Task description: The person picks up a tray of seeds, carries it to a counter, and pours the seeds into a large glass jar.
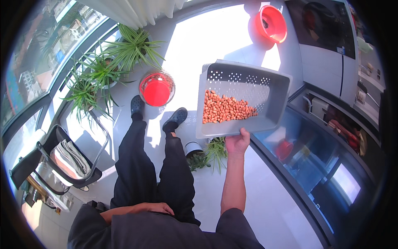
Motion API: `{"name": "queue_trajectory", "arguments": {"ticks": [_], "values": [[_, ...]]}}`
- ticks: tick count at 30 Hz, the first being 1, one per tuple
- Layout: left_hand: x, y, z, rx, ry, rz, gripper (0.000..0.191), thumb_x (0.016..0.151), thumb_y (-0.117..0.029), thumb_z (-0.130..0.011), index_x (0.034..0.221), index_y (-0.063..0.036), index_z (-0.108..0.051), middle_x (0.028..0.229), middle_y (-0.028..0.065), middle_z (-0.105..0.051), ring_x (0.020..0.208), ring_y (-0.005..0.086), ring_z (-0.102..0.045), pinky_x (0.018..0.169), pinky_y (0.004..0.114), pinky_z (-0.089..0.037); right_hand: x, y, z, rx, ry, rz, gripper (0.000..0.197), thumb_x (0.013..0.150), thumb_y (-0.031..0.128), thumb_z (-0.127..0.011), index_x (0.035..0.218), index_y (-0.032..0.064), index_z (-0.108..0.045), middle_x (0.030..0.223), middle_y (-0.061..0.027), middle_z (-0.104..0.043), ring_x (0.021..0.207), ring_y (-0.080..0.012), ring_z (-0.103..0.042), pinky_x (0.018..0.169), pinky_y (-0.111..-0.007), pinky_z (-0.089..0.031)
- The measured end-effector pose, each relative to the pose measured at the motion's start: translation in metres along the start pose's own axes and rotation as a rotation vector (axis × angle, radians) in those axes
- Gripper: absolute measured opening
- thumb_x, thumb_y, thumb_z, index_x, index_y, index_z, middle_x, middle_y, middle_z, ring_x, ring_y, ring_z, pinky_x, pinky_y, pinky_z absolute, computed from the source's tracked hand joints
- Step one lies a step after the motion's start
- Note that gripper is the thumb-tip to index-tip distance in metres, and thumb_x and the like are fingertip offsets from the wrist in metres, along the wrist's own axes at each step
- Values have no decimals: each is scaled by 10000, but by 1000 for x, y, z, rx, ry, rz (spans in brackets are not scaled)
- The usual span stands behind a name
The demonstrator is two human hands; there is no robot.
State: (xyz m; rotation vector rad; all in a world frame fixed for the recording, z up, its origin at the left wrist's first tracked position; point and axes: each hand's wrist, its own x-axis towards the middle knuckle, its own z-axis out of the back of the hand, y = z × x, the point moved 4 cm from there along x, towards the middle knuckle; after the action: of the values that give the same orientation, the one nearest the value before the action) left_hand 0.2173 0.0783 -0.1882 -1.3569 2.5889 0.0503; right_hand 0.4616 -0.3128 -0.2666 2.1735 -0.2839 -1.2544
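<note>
My right hand (238,142) grips the near edge of a grey perforated plastic basket (276,93), with the thumb over its rim. The basket is held up, tilted so that its inside shows. Red-skinned peanuts (225,107) lie piled toward its left side. Across my waist rests my left hand (160,208), against the dark clothing; its fingertips are partly hidden. On the floor beyond my feet stands a round clear container (172,88) with a red disc-shaped piece (157,93) at it. What look like more peanuts (155,76) show around the red piece.
A red plastic basin (281,23) sits by the washing machine (326,28), a small dark thing inside. Potted spider plants (133,46) line the window at left. A chair (67,162) holds folded cloth. Another plant pot (193,147) stands below the basket; a glass door (298,168) runs along the right.
</note>
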Motion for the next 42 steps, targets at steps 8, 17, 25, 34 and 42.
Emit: {"name": "queue_trajectory", "arguments": {"ticks": [8,17,25,34,42], "values": [[-90,-179,95,473,-635,-507,283,918,-120,-652,1188,-47,-690,980,63,-716,845,136,-658,777,279,-513,165,-49,83,41,59,-16,461,776,189,-662,1201,37,-570,1188,-133,-619,1089,-339,-596,983,-532,-467],[-209,-357,138,1438,-1538,-712,268,841,-212,-747,999,-19,-647,850,89,-589,668,176,-564,576,278,-445,295,-81,152,-3,2,46,484,820,227,-624,1252,26,-536,1244,-143,-598,1148,-341,-570,1011,-517,-462],[-229,-406,210,1241,-1451,-494,478,1028,-443,-490,1204,-14,-608,951,80,-624,828,146,-610,740,307,-526,322,-101,175,64,-10,115,542,836,184,-603,1343,27,-489,1352,-155,-555,1254,-340,-529,1049,-546,-461],[-258,-386,197,1352,-1264,-580,536,866,-383,-754,1254,-45,-603,1353,131,-490,946,220,-700,735,303,-589,338,-85,180,-22,-58,184,490,910,254,-598,1328,18,-496,1300,-159,-567,1200,-306,-562,1004,-482,-512],[-233,-385,150,2101,-1544,-341,509,692,24,-778,1165,-74,-615,1384,97,-549,887,259,-722,706,359,-602,321,-72,194,-240,-213,168,422,955,273,-646,1203,-54,-549,1117,-136,-639,1010,-266,-655,814,-382,-583]]}}
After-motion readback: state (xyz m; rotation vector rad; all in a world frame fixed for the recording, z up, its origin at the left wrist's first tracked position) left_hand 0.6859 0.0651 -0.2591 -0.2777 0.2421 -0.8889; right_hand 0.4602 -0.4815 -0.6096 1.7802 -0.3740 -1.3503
